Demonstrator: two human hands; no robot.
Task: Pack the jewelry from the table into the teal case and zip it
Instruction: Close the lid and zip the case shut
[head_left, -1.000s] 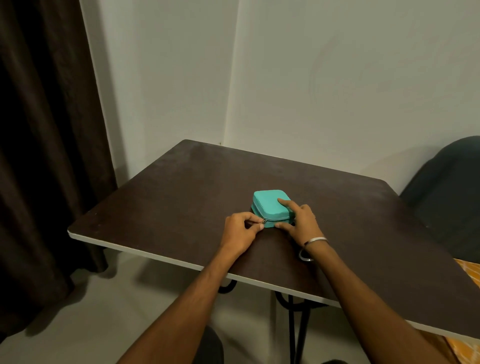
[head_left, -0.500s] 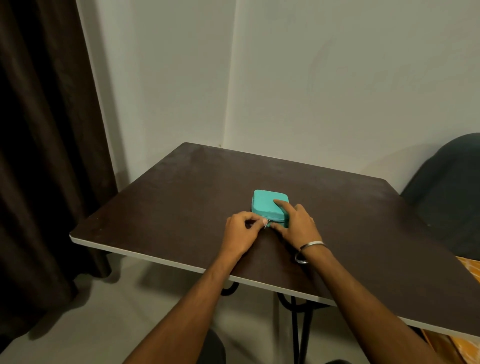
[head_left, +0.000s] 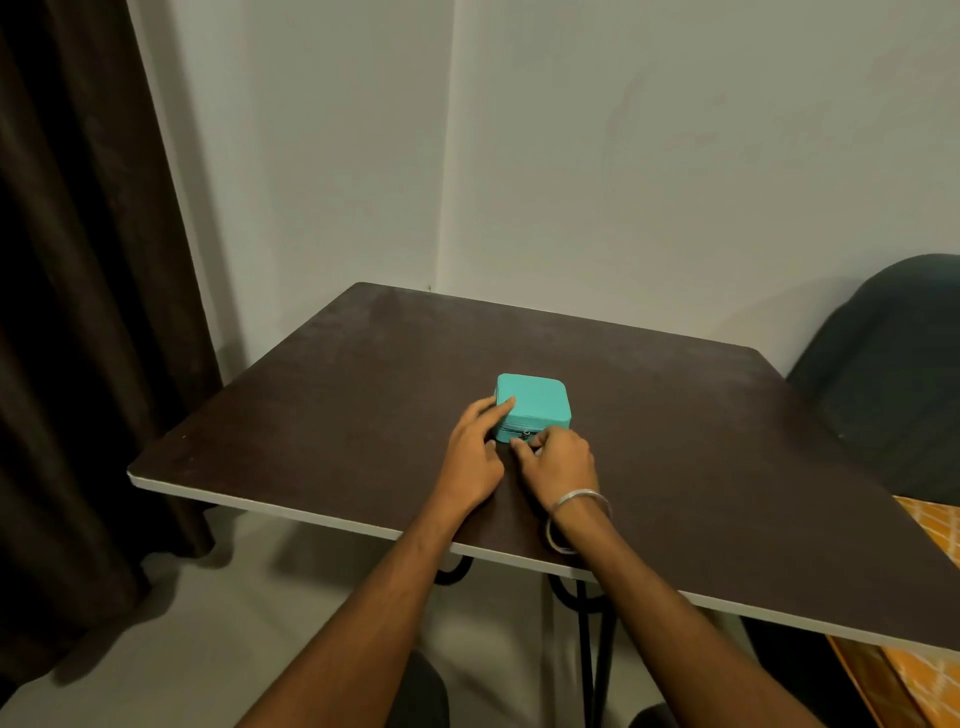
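Observation:
The teal case (head_left: 534, 404) lies with its lid down near the middle of the dark table (head_left: 332, 395). My left hand (head_left: 474, 457) is at the case's left side, with fingertips on its top left corner and the thumb against its front left edge. My right hand (head_left: 560, 461) is at the case's front face, fingers pinched on the zipper pull (head_left: 523, 436). No loose jewelry shows on the table.
A silver bangle (head_left: 577, 503) sits on my right wrist. A dark curtain (head_left: 78, 312) hangs at the left and a dark chair (head_left: 893, 374) stands at the right. The table's white front edge (head_left: 291, 512) lies close under my forearms. Orange patterned fabric (head_left: 930, 525) shows at the lower right.
My hands swapped jobs: the left let go of the zipper pull and moved to the case's left corner, while the right came off the lid and took the zipper pull at the front.

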